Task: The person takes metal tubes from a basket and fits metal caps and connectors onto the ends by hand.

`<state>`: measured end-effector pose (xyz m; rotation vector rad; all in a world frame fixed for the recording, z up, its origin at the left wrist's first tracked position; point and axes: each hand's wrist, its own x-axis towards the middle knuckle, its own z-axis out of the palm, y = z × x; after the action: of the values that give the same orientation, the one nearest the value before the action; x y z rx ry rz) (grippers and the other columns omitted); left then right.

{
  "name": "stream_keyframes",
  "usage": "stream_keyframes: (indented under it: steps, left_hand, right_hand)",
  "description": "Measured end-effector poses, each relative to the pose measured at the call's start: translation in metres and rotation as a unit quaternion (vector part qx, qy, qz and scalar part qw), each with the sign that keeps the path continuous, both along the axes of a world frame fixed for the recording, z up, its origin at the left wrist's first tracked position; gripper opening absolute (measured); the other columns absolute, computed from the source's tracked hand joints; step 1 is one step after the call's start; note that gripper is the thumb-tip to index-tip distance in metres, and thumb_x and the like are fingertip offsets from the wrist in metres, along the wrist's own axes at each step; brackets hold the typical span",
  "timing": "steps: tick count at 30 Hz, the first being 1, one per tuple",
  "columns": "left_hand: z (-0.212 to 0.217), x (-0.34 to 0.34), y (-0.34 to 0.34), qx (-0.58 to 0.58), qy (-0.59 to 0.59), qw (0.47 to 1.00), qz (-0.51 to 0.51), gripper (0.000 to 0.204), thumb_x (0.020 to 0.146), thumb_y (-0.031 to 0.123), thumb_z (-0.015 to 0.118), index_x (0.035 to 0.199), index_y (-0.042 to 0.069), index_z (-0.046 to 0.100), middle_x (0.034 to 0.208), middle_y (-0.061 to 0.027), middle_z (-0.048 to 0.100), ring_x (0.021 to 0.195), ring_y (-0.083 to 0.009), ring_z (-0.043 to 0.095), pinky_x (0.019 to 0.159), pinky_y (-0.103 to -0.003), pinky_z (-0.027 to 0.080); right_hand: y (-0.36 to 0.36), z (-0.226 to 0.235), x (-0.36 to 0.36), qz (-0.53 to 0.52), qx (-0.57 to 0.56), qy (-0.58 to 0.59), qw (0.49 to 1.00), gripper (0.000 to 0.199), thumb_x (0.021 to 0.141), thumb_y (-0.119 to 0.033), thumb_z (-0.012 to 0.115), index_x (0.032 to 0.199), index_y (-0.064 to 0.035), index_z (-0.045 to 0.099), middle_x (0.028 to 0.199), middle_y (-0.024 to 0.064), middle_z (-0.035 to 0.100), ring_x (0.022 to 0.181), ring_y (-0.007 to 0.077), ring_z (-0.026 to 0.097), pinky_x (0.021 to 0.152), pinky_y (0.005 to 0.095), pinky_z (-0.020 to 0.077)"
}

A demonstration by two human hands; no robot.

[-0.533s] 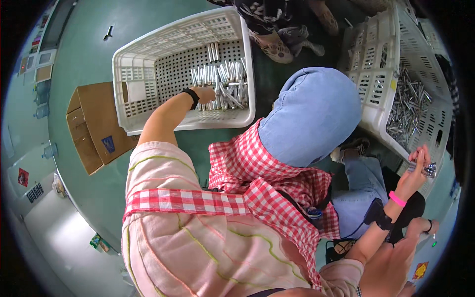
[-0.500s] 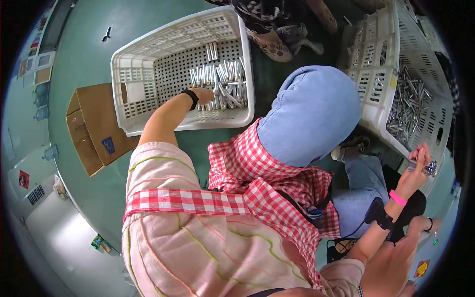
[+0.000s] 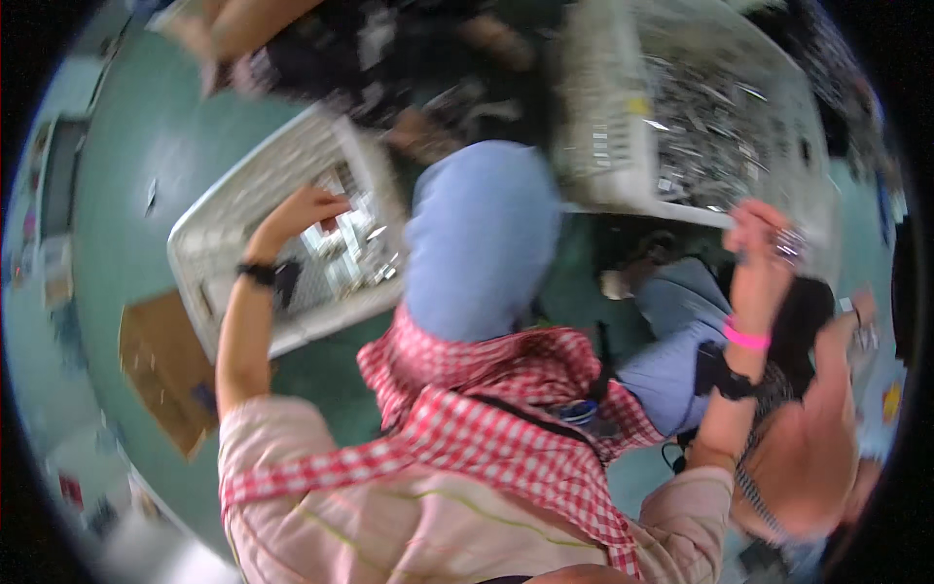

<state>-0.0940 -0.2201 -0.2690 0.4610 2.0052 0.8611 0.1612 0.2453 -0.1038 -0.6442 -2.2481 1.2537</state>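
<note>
My left hand [image 3: 304, 212], smeared by motion, hangs over the white perforated crate [image 3: 216, 343] at left, its fingers pointing toward the shiny metal tubes [image 3: 358, 255] inside. Whether it grips anything is hidden by the blur. My right hand [image 3: 755, 243] is closed around a small bunch of silvery metal tubes [image 3: 790, 246], whose ends stick out on its right side. It is held up just in front of a second white crate [image 3: 608, 146], which contains a large jumbled heap of similar metal pieces [image 3: 710, 127].
A brown cardboard box [image 3: 165, 365] stands on the green floor beside the left crate. Another person's legs and feet [image 3: 418, 131] are close behind that crate. At lower right is another person's arm [image 3: 832, 389], near my right forearm. My bent knee [image 3: 482, 234] rises between the crates.
The view has swung to the right and blurred. My left hand has come up from the tubes toward the crate's far side. My right hand still holds its bunch of tubes.
</note>
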Motion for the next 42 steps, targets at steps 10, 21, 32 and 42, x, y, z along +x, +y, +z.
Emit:
stream_keyframes:
  steps: [10, 21, 32, 42]
  left_hand:
    - [0.243, 0.087, 0.235, 0.381, 0.131, 0.898, -0.177, 0.038, 0.08, 0.015, 0.06, 0.114, -0.001, 0.052, 0.065, -0.0003, 0.051, 0.055, -0.0065, 0.046, 0.05, -0.02, 0.038]
    - [0.188, 0.138, 0.383, 0.396, 0.121, 0.883, -0.221, 0.036, 0.066, 0.02, 0.077, 0.09, 0.005, 0.054, 0.07, 0.005, 0.048, 0.063, -0.0035, 0.041, 0.055, -0.019, 0.037]
    - [0.178, 0.129, 0.376, 0.438, -0.209, 0.852, -0.197, 0.015, 0.081, 0.012, 0.063, 0.092, 0.003, 0.057, 0.083, -0.0004, 0.06, 0.074, -0.0043, 0.054, 0.065, -0.019, 0.044]
    - [0.185, 0.133, 0.367, 0.446, -0.281, 0.814, -0.246, 0.02, 0.086, 0.019, 0.058, 0.099, 0.004, 0.058, 0.085, 0.0015, 0.059, 0.076, -0.0047, 0.053, 0.066, -0.02, 0.042]
  right_hand:
    - [-0.007, 0.017, 0.011, 0.076, 0.003, 0.061, 0.995, 0.022, 0.068, -0.01, 0.074, 0.076, -0.0034, 0.054, 0.068, 0.0002, 0.053, 0.063, 0.007, 0.049, 0.058, 0.0222, 0.0415]
    - [0.006, 0.011, 0.021, 0.038, 0.079, 0.084, 0.993, 0.031, 0.071, -0.009, 0.066, 0.09, -0.0009, 0.042, 0.076, 0.0171, 0.054, 0.076, 0.0382, 0.056, 0.065, 0.0375, 0.0439]
    - [0.01, 0.023, 0.028, 0.212, -0.215, 0.067, 0.951, 0.027, 0.085, -0.021, 0.058, 0.101, -0.0019, 0.046, 0.073, -0.0033, 0.045, 0.059, 0.0042, 0.042, 0.051, 0.021, 0.037]
    - [0.005, 0.019, 0.035, 0.173, -0.502, 0.134, 0.837, 0.03, 0.085, -0.036, 0.055, 0.085, -0.0057, 0.052, 0.059, -0.0024, 0.041, 0.048, 0.0061, 0.036, 0.043, 0.0204, 0.0304]
